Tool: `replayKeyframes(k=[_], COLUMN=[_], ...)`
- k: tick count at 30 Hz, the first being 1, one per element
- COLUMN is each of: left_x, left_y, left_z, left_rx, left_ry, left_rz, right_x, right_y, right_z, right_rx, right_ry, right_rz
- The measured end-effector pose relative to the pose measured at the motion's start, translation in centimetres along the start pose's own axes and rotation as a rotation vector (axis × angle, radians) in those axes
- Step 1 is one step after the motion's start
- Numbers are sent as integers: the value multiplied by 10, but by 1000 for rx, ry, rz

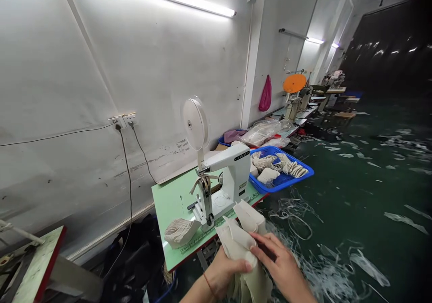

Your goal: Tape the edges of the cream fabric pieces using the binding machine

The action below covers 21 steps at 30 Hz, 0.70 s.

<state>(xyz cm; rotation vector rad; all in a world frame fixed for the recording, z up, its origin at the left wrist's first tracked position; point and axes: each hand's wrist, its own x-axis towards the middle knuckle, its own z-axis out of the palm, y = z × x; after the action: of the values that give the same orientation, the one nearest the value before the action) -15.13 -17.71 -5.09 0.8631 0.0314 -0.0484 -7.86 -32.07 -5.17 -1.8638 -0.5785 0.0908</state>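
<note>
Cream fabric pieces (236, 244), layered in a bundle, are gripped by my left hand (224, 267), its thumb lying across the front. My right hand (280, 262) pinches the right edge of the same bundle between thumb and fingers. Beyond the fingers juts a smaller stack of cream pieces (249, 216); what supports it is hidden. Just past my hands stands a white sewing machine (232, 172) with a reel of pale tape (195, 123) above it. On the green tabletop (172, 195), left of the machine, rests a fanned pile of cream pieces (182, 233).
A blue basket (286, 184) with more cream pieces stands right of the machine. Behind it lie plastic bags (263, 132). Tape scraps (324, 267) litter the dark green floor at right. Another table (50, 258) stands at left, and power cords (130, 195) hang from the wall.
</note>
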Motion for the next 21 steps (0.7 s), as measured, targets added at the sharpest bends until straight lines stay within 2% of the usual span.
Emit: replayKeyframes(k=[3,5,6,8,10,12,14,16,18,21], left_x=[-4,-7,-7,-5,0,6,10,10,7,1], left_y=[5,10,11,11,6,-2,-10,-14,-13,-9], left_z=[2,4,4,4,3,4,7,11,14,17], left_rx=[46,104,126,138,93,18,-55,-93,-102,-118], left_ry=[16,13,39,186,302,239,144,178,188,82], left_rz=[16,14,18,52,97,123,118,100,82,64], right_x=[4,12,16,18,10,-5,-21,-28,-25,-12], right_y=[9,19,23,25,17,3,-8,-13,-9,3], right_z=[2,-7,-14,-24,-22,-9,6,11,3,-20], right_rx=[-9,-8,-14,-18,-51,-126,-176,-180,-179,-207], right_ry=[244,416,474,519,443,304,191,109,82,149], right_rz=[26,119,169,219,119,-55,-137,-150,-152,-103])
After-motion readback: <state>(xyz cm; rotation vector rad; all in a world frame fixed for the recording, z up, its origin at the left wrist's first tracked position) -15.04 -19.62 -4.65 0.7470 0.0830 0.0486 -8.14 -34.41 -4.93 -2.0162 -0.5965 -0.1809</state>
